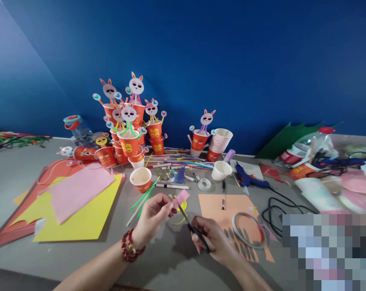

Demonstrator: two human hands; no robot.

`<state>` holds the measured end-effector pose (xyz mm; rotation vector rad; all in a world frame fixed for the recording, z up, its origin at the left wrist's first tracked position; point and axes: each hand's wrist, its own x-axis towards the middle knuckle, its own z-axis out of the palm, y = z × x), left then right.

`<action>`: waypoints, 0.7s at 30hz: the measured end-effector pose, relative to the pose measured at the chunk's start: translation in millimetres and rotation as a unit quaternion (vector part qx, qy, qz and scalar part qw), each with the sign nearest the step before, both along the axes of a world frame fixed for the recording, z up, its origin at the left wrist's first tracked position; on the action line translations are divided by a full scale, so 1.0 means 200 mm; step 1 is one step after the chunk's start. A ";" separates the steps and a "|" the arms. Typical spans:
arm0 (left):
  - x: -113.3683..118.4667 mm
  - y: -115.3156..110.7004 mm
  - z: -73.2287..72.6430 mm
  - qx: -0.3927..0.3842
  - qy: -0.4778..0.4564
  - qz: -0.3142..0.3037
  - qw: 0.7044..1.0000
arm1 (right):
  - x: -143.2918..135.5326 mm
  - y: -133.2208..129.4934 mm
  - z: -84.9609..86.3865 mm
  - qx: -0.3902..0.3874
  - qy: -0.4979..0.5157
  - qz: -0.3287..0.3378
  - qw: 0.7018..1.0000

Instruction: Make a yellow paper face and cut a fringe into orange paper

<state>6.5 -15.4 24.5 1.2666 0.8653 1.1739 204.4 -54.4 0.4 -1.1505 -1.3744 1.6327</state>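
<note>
While the left hand, fingertips together, pinches a small pink paper piece from its 7 o'clock, the right hand, at its 5 o'clock, is clamped on the black-handled scissors, blades at the paper. Relative to this piece: tape roll, 2 o'clock; peach sheet, 4 o'clock; yellow sheet, 8 o'clock.

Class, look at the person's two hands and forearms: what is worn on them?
The left hand has strands of dark red, round beads at its wrist, with a gold-coloured piece. The right hand shows no bracelet. No gloves or sleeves are visible.
</note>
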 end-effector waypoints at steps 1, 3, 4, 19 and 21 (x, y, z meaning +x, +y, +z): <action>0.00 0.00 0.00 0.002 0.003 0.000 1.000 | 0.00 0.00 0.00 0.004 0.000 0.001 1.000; -0.01 0.00 -0.01 0.006 0.007 -0.001 1.000 | 0.00 0.00 0.00 0.009 -0.005 0.006 1.000; -0.01 0.01 -0.01 0.009 0.008 -0.002 1.000 | 0.01 0.00 0.00 0.011 -0.009 0.008 1.000; -0.01 0.01 -0.02 0.023 0.001 0.013 1.000 | 0.00 -0.01 -0.01 0.009 -0.018 0.005 1.000; 0.00 0.01 -0.02 0.007 -0.009 0.001 1.000 | -0.01 -0.01 -0.01 0.000 -0.010 -0.001 1.000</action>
